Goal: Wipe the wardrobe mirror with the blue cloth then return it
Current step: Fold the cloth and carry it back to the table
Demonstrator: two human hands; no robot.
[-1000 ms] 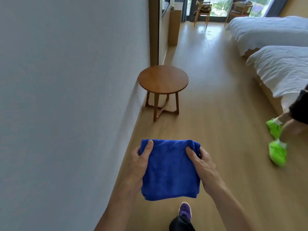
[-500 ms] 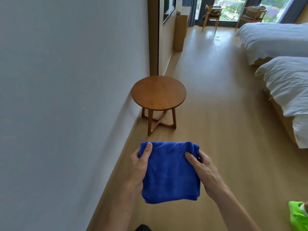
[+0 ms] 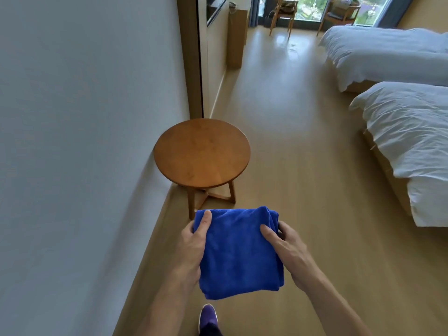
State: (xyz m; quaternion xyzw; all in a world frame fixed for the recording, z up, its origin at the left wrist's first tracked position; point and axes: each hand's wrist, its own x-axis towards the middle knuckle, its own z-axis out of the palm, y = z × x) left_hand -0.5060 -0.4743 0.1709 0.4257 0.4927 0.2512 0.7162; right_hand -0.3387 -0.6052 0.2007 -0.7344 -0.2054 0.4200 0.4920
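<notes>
A folded blue cloth (image 3: pixel 238 253) is held flat in front of me above the wooden floor. My left hand (image 3: pixel 194 248) grips its left edge with the thumb on top. My right hand (image 3: pixel 288 248) grips its right edge, also thumb on top. Just beyond the cloth stands a small round wooden table (image 3: pixel 202 151) against the left wall, its top bare. A wood-framed panel (image 3: pixel 194 57) runs up the wall behind the table; whether it is the wardrobe mirror I cannot tell.
A pale wall (image 3: pixel 84 141) fills the left side. Two beds with white covers (image 3: pixel 409 134) line the right. Open floor (image 3: pixel 298 141) runs to two wooden chairs (image 3: pixel 283 10) by the windows. My purple shoe (image 3: pixel 208 316) shows below the cloth.
I have walked forward: the round table is closer and larger in view. The other person's green shoes have left the frame. My grip on the cloth is unchanged.
</notes>
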